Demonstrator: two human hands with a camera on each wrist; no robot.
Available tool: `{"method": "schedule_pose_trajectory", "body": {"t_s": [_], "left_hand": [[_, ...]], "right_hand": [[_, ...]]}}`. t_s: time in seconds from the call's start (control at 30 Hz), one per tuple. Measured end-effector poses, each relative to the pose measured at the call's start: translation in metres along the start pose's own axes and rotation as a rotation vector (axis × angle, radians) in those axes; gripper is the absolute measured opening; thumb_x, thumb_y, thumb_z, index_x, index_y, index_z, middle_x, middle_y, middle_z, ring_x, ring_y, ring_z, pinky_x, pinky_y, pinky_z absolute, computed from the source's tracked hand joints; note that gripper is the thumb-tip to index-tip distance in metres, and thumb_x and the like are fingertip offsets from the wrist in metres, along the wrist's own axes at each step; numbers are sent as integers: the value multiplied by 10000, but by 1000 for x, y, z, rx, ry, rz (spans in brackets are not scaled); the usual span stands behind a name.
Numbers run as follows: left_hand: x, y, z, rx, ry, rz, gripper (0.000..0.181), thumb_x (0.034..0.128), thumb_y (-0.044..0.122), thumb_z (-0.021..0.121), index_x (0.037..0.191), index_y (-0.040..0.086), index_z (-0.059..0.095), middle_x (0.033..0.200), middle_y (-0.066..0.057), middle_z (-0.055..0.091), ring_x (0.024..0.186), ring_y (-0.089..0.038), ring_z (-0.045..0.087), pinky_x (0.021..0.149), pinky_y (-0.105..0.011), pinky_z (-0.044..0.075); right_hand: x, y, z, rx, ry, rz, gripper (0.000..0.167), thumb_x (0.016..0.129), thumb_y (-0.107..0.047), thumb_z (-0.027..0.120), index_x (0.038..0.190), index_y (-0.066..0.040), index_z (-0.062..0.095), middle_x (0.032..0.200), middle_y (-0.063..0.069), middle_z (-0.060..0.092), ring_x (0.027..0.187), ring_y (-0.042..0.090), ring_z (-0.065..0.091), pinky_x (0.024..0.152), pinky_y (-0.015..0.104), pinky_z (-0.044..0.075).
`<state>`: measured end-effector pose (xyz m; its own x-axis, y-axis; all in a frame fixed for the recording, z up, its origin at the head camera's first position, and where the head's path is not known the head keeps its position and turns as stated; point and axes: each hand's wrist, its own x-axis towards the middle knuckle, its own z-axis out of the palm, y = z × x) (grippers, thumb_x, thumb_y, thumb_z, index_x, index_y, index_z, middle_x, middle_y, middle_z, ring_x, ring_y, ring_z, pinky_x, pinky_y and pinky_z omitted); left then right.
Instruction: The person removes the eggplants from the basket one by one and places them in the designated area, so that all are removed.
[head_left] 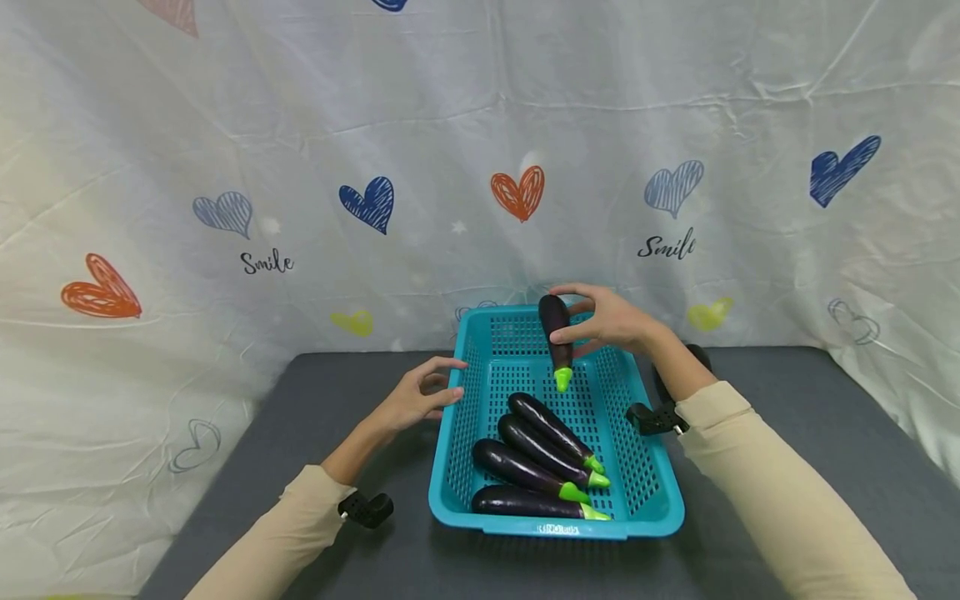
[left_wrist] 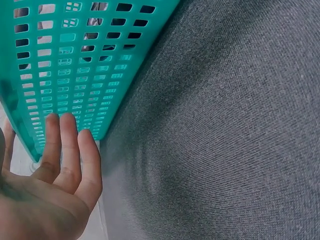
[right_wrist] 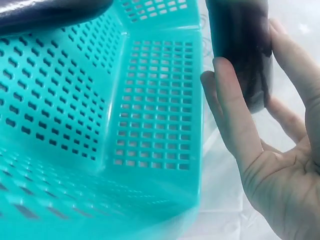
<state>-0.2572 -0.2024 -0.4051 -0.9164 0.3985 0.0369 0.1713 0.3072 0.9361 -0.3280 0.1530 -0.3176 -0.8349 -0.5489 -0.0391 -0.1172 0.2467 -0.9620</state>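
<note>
Pinching an eggplant in its fingers, the right hand hovered at the far end of a blue basket holding four more eggplants; the left hand spread relaxed fingers beside it.

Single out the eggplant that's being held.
The eggplant in the right grip, raised at the far end of the basket; the other four eggplants lie inside, nearer the person, with no grip on them.

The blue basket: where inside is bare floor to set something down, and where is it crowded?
In the basket, the far floor is bare, bounded by the far wall, side walls and the four lying eggplants. In the head view, the right hand and its held eggplant partly overlap it. Those four crowd the near half.
</note>
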Motion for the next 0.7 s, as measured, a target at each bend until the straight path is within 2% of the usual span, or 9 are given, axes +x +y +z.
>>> {"method": "schedule_pose_trajectory", "body": {"t_s": [0.4,0.53,0.7], "left_hand": [[1,0,0,-13,-5,13,473,1010,257,688,1456,209,538,1446,-171,492,1228,-343,563,902,-529,541],[1,0,1,-8,-2,14,473,1011,257,686,1457,207,537,1430,-170,507,1213,-338,574,897,-523,545],[0,0,1,-2,-1,15,472,1010,258,688,1455,207,540,1389,-161,536,1182,-327,591,894,-520,547]], "right_hand": [[-21,-8,-8,-6,59,-67,814,907,-56,789,1584,-130,342,1487,279,347,998,417,677,781,517,588],[-27,-6,-13,6,54,-86,831,902,-31,788,1588,-114,327,1497,282,326,1033,412,662,798,515,584],[-36,-4,-18,13,46,-93,871,886,-13,798,1597,-118,307,1515,279,298,1038,406,664,842,568,553]]}}
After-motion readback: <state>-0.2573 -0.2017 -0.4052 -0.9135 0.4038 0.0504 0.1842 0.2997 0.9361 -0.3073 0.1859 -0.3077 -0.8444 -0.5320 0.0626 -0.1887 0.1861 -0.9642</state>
